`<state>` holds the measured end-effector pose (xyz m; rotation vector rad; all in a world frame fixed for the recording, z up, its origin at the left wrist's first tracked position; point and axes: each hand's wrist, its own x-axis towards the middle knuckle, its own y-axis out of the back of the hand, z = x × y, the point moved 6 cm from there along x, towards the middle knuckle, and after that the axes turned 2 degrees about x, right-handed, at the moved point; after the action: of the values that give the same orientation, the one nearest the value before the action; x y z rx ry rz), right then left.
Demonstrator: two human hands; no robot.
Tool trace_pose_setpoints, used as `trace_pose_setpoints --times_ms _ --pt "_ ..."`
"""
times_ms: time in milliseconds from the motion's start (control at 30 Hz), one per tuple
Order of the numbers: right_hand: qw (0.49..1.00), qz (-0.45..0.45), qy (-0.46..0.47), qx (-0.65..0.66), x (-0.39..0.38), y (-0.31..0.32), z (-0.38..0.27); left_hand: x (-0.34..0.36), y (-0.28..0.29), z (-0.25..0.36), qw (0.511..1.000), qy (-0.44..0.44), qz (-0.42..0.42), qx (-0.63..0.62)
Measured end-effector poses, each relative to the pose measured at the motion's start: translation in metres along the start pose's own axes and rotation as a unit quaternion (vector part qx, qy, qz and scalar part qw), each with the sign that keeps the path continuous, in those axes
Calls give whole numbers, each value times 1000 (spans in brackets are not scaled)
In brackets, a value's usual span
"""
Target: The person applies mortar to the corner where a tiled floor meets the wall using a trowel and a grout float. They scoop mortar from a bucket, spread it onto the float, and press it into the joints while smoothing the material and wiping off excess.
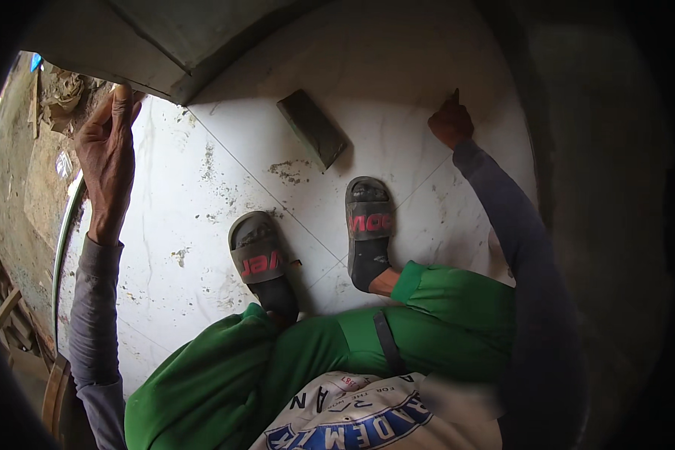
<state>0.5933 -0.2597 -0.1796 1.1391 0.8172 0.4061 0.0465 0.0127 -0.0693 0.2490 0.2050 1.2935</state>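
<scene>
well, a dark block (311, 131) lies slantwise on the white tiled floor (397, 90), ahead of the person's feet, and i'm placing everything else by it. up and to the left of the block, a grey panel (105, 49) reaches down to a corner; the left hand (111, 139), well left of the block, has thumb and fingers pinched on that panel's lower edge. off to the block's right, and apart from it, the right hand (451, 124) points one finger forward with the others curled in; i can't tell whether it grips anything. just nearer the person than the block is the right sandal (369, 215), while the left sandal (256, 247) sits farther back and leftward. grey smudges (289, 172) mark the tiles just beside the block.
</scene>
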Motion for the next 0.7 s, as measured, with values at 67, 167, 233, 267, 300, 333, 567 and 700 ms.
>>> trace_pose_setpoints --times_ms 67,167,233,267,300,333,567,700 --pt "999 -15 -1 -42 2 3 15 1 -2 -1 1000 -2 6 -9" --pt "994 -37 19 -97 -5 3 22 3 -3 -2 1000 -1 -9 -14" --pt "992 -48 29 -116 -12 7 13 1 2 -3 1000 7 -7 -3" --pt "991 -61 -4 -116 -18 12 15 0 1 -4 1000 6 -2 -3" --pt "990 -74 -36 -115 -21 13 19 0 1 -4 1000 7 -4 -3" --pt "990 -75 -37 -116 -17 6 27 0 2 -2 1000 4 -3 3" --pt "996 5 -87 18 -18 -29 89 -1 0 -5 1000 1 -6 13" --pt "991 34 -125 42 -21 -27 96 -2 0 -1 1000 -5 -3 30"
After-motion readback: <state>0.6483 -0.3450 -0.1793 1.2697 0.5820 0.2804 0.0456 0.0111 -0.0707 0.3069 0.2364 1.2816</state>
